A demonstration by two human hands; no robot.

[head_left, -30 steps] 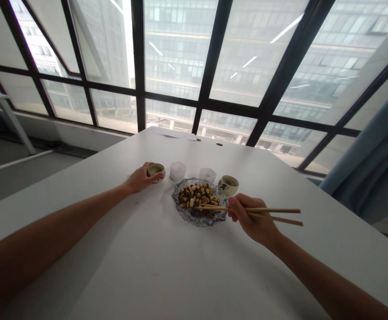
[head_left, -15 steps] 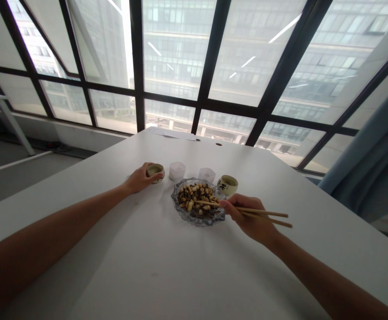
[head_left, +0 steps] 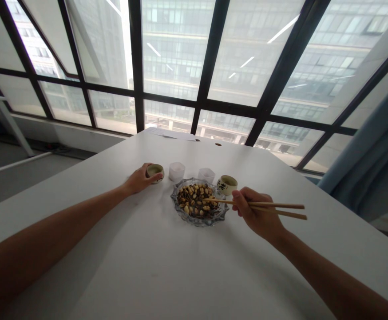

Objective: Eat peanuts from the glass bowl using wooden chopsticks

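My left hand (head_left: 140, 180) is wrapped round the near left side of a small green-beige cup (head_left: 155, 172) standing on the table. My right hand (head_left: 256, 212) grips a pair of wooden chopsticks (head_left: 280, 205), whose tips reach over a scalloped glass bowl (head_left: 200, 220). Nuts and dark seeds (head_left: 195, 199) fill the bowl; whether the tips touch any is too small to tell. Behind the bowl are two translucent white containers, a left one (head_left: 176, 171) and a right one (head_left: 207, 174). A second cup (head_left: 227, 185) with dark lettering stands just beyond my right hand.
The white table (head_left: 140, 258) stretches to a row of windows with dark frames. Papers (head_left: 170, 134) and two small dark round spots lie at its far end. A blue curtain (head_left: 370, 155) hangs at the right, and another table (head_left: 12, 120) stands at the far left.
My right hand has moved to the right with the chopsticks, and their tips have shifted right over the nuts. My left hand and the cup in it have stayed put.
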